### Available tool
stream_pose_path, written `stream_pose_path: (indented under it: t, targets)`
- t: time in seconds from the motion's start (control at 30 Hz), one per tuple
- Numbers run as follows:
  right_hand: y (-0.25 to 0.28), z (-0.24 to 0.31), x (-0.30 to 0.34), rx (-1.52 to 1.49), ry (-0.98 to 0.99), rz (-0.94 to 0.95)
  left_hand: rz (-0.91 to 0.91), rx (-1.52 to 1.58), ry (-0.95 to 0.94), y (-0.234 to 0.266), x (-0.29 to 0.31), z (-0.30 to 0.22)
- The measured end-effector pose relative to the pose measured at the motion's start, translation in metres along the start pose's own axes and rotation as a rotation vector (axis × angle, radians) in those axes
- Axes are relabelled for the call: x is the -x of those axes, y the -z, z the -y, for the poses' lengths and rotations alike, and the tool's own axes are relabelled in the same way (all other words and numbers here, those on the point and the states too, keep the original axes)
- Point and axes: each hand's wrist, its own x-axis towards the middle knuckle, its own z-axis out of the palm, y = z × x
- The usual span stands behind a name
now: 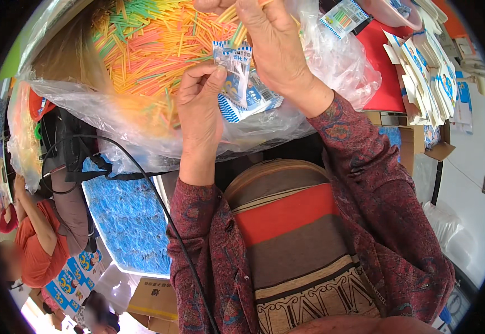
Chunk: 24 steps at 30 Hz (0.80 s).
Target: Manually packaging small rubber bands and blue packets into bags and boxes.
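Pinching the open mouth of a small blue-and-white packet [241, 83] with your left hand [200, 111], you grip a few sticks [237, 34] in your right hand [273, 47], just entering it. Filling has barely begun; the stick pile [147, 44] behind remains large.

Two hands packing coloured sticks into small printed bags

The left hand [199, 108] pinches open a small blue-and-white printed bag [235, 72] atop a stack of bags [250, 100], while the right hand [273, 47] grips a bunch of coloured sticks [237, 30] above it. Behind lies a heap of sticks [147, 47] on clear plastic sheeting [337, 61]; folded cartons [429, 72] sit right.
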Motion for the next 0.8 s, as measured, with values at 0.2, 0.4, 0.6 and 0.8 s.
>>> stream_pose_path:
  t: [0.2,0.4,0.6,0.8]
  targets:
    - [0.005,-0.019,-0.003,0.084,0.488,0.249,-0.02,0.071,0.009,0.001,-0.001,0.0]
    - [0.002,0.0,0.025,-0.165,-0.084,0.078,-0.019,0.069,-0.038,-0.002,-0.001,-0.003]
    - [0.01,-0.004,0.023,-0.115,-0.348,0.104,0.002,-0.152,-0.206,0.0,-0.003,0.0]
    - [0.018,-0.004,0.01,-0.084,-0.401,0.187,-0.029,-0.287,-0.192,-0.011,-0.005,-0.009]
